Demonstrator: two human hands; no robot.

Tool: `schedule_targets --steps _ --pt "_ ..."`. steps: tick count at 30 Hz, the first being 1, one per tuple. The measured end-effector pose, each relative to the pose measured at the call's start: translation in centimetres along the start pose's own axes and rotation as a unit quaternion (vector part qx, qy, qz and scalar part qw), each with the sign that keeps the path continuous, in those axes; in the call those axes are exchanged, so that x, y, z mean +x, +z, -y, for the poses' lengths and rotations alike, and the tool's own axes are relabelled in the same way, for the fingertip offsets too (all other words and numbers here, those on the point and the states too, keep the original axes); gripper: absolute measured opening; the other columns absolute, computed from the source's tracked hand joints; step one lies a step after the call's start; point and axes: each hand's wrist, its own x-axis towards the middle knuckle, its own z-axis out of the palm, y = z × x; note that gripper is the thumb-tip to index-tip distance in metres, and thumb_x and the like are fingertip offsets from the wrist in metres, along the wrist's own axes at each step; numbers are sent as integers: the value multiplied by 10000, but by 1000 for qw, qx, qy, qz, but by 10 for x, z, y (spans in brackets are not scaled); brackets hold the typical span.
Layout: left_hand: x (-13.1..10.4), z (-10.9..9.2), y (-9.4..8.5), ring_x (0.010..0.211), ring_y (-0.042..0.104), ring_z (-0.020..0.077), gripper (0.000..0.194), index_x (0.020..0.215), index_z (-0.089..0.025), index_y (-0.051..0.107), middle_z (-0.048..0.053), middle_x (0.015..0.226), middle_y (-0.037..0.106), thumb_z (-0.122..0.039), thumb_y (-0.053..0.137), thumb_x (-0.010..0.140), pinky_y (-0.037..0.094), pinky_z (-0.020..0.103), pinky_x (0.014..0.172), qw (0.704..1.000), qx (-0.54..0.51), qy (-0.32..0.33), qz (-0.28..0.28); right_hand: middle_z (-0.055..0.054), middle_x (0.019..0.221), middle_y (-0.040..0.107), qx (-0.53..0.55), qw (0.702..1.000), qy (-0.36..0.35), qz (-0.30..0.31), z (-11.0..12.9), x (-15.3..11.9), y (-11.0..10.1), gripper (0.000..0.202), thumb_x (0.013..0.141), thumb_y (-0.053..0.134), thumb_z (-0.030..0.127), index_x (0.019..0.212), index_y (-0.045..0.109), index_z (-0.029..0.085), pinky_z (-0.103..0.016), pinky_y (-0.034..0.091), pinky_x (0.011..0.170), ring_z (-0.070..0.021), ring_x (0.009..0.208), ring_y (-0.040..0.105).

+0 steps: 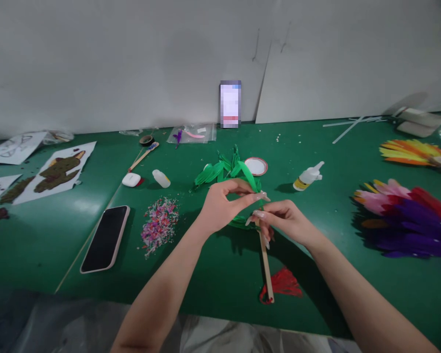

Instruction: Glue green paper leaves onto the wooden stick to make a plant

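My left hand (222, 203) pinches a curved green feather (249, 175) between thumb and fingertips. Close below it on the right, my right hand (288, 220) has its fingertips pressed together at the lower, thin end of the same feather, by the top of a wooden handle (266, 264). A red tassel (285, 283) hangs from the handle's near end and lies on the table. More green feathers (209, 175) spread out behind and under my left hand, which partly hides them. How they join the handle is covered by my fingers.
On the green table (206, 289) stand a glue bottle (307, 177) and a small white bottle (161, 178). A phone (106, 239) lies left of colourful bits (159, 225). Purple and red feathers (407, 220) lie right. Another phone (230, 104) leans against the wall.
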Motion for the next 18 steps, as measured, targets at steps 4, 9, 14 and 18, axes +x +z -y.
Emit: schedule_targets --steps 4,9,14,18 --pt "0 2 0 696 609 139 169 683 -158 635 17 700 660 -319 659 727 484 252 658 1000 0 3 -5 -11 480 622 -4 1000 10 0 -2 0 0 302 832 568 391 769 694 123 -183 433 396 -86 391 550" --pt "2 3 0 661 587 124 296 672 -165 608 7 665 632 -383 501 843 463 242 630 1000 3 -17 -20 -2 460 602 -25 999 10 -34 0 1 0 325 815 577 422 727 689 130 -192 433 398 -90 381 547" --pt "5 5 -1 674 585 133 380 707 -168 603 20 686 635 -467 425 859 459 263 647 998 11 -18 -55 7 466 580 -46 997 11 -65 0 3 0 328 813 573 428 734 675 126 -186 418 411 -84 401 538" --pt "5 8 1 586 515 105 319 625 -170 528 -24 601 566 -457 627 721 381 228 548 993 102 -10 -55 7 484 575 -56 997 8 -57 -1 4 1 340 810 575 426 650 626 130 -183 418 421 -83 422 543"
